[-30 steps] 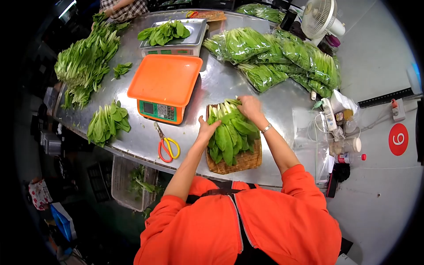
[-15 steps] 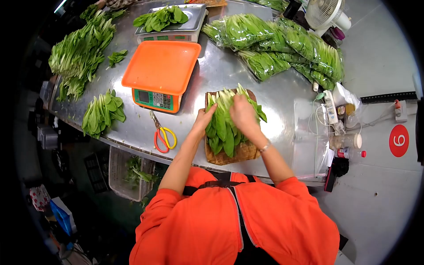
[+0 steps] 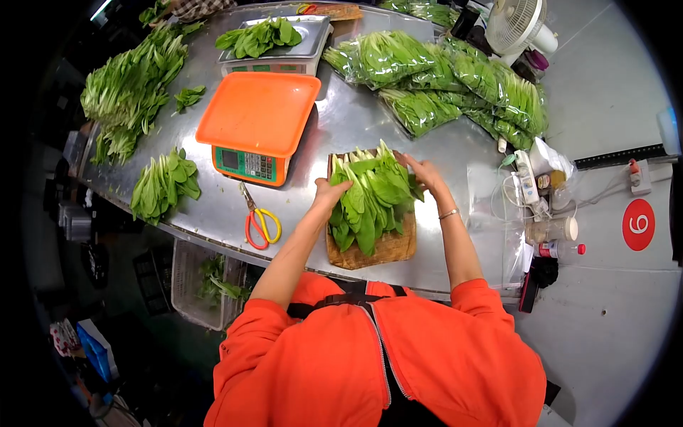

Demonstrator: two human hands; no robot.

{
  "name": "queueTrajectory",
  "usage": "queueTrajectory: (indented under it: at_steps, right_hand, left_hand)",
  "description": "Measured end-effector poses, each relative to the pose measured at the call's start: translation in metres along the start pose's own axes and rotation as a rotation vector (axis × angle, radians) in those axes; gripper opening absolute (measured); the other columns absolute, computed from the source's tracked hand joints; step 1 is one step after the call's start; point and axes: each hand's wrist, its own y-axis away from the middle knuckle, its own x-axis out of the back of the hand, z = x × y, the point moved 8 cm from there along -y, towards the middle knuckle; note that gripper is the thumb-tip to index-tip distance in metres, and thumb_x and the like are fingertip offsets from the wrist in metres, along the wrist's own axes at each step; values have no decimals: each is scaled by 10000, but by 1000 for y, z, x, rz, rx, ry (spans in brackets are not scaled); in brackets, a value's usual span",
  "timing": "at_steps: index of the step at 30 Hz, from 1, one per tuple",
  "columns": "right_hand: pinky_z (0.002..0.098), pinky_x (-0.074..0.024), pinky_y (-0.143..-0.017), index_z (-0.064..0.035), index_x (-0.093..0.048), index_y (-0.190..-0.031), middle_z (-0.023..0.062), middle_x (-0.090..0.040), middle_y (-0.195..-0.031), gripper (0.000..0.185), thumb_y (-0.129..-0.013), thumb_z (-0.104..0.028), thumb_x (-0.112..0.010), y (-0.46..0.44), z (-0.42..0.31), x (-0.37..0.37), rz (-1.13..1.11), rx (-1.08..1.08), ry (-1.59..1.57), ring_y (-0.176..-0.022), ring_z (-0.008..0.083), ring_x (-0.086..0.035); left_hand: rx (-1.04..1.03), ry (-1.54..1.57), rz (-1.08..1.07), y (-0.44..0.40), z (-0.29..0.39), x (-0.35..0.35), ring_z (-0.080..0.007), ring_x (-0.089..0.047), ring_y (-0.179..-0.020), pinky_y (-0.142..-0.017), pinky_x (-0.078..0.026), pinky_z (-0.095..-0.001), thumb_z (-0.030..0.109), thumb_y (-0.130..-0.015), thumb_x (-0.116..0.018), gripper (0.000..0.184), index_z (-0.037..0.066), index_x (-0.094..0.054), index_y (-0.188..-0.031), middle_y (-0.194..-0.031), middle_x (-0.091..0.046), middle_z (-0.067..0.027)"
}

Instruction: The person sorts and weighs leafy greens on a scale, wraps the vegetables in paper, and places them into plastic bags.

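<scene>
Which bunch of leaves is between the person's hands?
The loose bunch on the brown board, with the left hand and right hand at its sides. No other bunch lies on that board.

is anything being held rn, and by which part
A bunch of leafy greens, apparently held by its sides: left hand on the left, right hand on the right; how firmly cannot be told.

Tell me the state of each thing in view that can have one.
Left hand: touching the bunch of greens
Right hand: open, beside the bunch
Bunch of greens: loose, unbagged
Scissors: lying down, unheld
Bagged greens: packed, piled up
Rear scale: loaded with loose leaves
Bottle: capped
Fan: running or off unclear
</scene>
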Motion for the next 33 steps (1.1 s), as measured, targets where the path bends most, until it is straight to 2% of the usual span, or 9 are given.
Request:
queueTrajectory:
  at_steps: [8, 12, 14, 15, 20, 25, 28, 29, 33]
  right_hand:
    - [325, -436, -778, 108, -570, -992, 205, -574, -1036, 890, -670, -716, -478, 8, -43, -45, -190, 145, -263, -922, 244, -567]
    - [347, -416, -839, 74, -578, -997, 244, -546, -1066, 735, -693, -595, -575, 26, -57, -31, -1, 62, 153, -967, 324, -542]
    - [366, -391, -860, 35, -597, -978, 185, -554, -1061, 612, -688, -503, -630, 53, -94, -3, 608, 608, 137, -1006, 317, -503]
    - [385, -367, -874, -37, -620, -967, 113, -553, -1048, 463, -678, -396, -662, 65, -114, -8, 543, 872, 85, -1034, 306, -473]
    - [418, -388, -827, -166, -657, -907, 67, -583, -1018, 277, -661, -294, -664, 60, -138, -47, 191, 806, 494, -1014, 292, -482]
    - [358, -456, -669, -65, -631, -884, 125, -617, -818, 232, -713, -214, -584, 54, -121, -9, 246, 494, -188, -746, 293, -579]
    - [303, -448, -640, -26, -631, -895, 109, -634, -780, 228, -738, -188, -598, 129, -154, -12, 485, 724, -440, -686, 198, -588]
    - [295, -443, -686, -22, -607, -944, 114, -632, -842, 242, -747, -161, -592, 192, -194, -31, 199, 874, -167, -745, 180, -583]
    - [288, -438, -694, -3, -594, -951, 103, -622, -857, 264, -764, -189, -597, 148, -169, -7, 190, 822, -500, -762, 176, -575]
  left_hand:
    - [-21, -29, 19, 1, 2, -5, -235, -559, -882, -702, -487, -315, 207, -734, -674, 605, -81, -314, -1127, -1027, -511, -199]
    - [12, -17, 29, 18, 11, -3, -238, -549, -906, -721, -480, -326, 235, -755, -645, 603, -73, -314, -1154, -1043, -506, -196]
    - [1, 2, 31, 13, 10, -2, -242, -549, -907, -734, -476, -332, 253, -758, -639, 617, -75, -311, -1165, -1048, -507, -196]
    - [-21, 44, 18, 2, 0, -3, -248, -543, -924, -750, -469, -336, 273, -758, -636, 642, -76, -301, -1179, -1062, -501, -200]
    - [15, 102, 32, 7, 2, -2, -258, -529, -955, -782, -450, -332, 338, -735, -656, 736, -89, -280, -1201, -1083, -488, -213]
    - [-97, -70, 56, 5, 0, -5, -242, -508, -989, -804, -435, -320, 376, -707, -679, 782, -105, -287, -1184, -1053, -496, -208]
    - [-168, 74, -99, 1, 1, -13, -263, -495, -1017, -834, -424, -332, 359, -701, -689, 818, -110, -252, -1210, -1093, -474, -227]
    - [-201, 145, -177, 7, 3, -16, -274, -492, -1026, -847, -419, -336, 358, -693, -696, 848, -114, -234, -1225, -1115, -462, -238]
    - [-166, 423, -295, 31, 8, -18, -260, -501, -994, -817, -436, -324, 319, -673, -720, 862, -122, -206, -1207, -1109, -450, -238]
